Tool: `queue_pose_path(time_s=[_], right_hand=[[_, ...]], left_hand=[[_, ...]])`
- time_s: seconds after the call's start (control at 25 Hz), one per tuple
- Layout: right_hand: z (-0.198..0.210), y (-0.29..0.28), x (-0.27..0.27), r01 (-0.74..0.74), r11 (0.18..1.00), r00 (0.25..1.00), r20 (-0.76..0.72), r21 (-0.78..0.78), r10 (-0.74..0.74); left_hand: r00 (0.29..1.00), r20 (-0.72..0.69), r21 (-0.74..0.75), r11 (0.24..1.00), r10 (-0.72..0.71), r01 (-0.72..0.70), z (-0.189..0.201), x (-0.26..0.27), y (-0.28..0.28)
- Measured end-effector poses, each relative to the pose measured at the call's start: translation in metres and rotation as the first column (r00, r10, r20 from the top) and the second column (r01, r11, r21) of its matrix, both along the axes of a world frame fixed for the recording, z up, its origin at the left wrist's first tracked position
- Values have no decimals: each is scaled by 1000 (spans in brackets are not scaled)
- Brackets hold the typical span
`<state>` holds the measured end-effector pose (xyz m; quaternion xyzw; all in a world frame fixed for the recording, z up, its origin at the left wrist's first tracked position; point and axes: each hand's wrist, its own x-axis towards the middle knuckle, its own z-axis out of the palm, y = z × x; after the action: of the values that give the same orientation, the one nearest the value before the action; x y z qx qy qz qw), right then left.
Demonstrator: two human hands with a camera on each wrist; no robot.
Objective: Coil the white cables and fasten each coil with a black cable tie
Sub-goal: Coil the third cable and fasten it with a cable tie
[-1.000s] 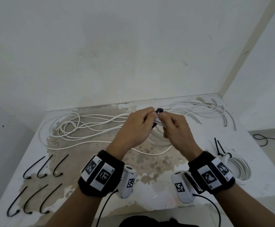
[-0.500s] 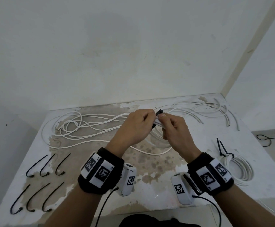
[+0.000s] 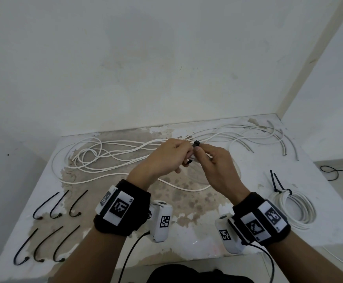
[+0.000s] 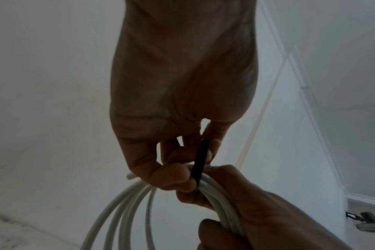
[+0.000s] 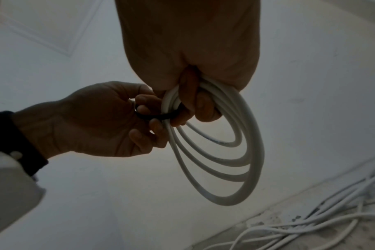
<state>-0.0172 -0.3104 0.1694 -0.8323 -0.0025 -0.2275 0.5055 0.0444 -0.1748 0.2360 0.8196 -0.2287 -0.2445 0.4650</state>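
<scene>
Above the table's middle, both hands meet at a small white cable coil [image 5: 235,152]. My right hand [image 3: 199,152] grips the bundled top of the coil [image 4: 220,203], its fingers curled through the loops, and its thumb lies next to the head of the black cable tie [image 3: 196,143]. My left hand [image 3: 187,158] pinches the tie [image 5: 156,116], which wraps round the bundle. In the left wrist view the tie's strap [image 4: 200,159] runs up between the left fingers. The coil's loops hang below the hands, hidden in the head view.
Loose white cables [image 3: 115,152] sprawl across the back of the table [image 3: 187,242]. A tied coil [image 3: 295,207] lies at the right. Several spare black ties [image 3: 60,205] lie in two rows at the left front. A black cord [image 3: 334,172] lies on the floor to the right.
Both hands stay joined at the coil and have sunk slightly. The tie's tail now shows below the left fingers.
</scene>
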Motion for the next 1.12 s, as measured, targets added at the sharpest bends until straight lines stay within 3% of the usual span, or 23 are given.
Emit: queue_pose_path(time_s=[0.2,0.48,0.6,0.76,0.92,1.12], right_hand=[[-2,1,-1,-1,1000,1000,-7,-20,1],[-9,-4,-1,-48,988,999,-26,-145,44],[-10,-10,0,-122,977,992,-61,-177,112],[-10,-17,-2,-171,981,979,-125,-90,159],[-12,-14,-3,-204,978,965,-179,-55,191],[4,-9,-9,-239,970,947,-211,39,242]], left_hand=[[997,-30,-49,996,70,-72,-6,-2,-1],[967,-179,-142,967,183,-210,-18,0,0],[982,-152,-133,982,116,-137,-20,-2,3],[990,-134,-47,998,36,-42,-11,-4,8],[993,120,31,999,21,-25,-8,8,8],[993,-46,-11,994,107,-108,-5,21,-2]])
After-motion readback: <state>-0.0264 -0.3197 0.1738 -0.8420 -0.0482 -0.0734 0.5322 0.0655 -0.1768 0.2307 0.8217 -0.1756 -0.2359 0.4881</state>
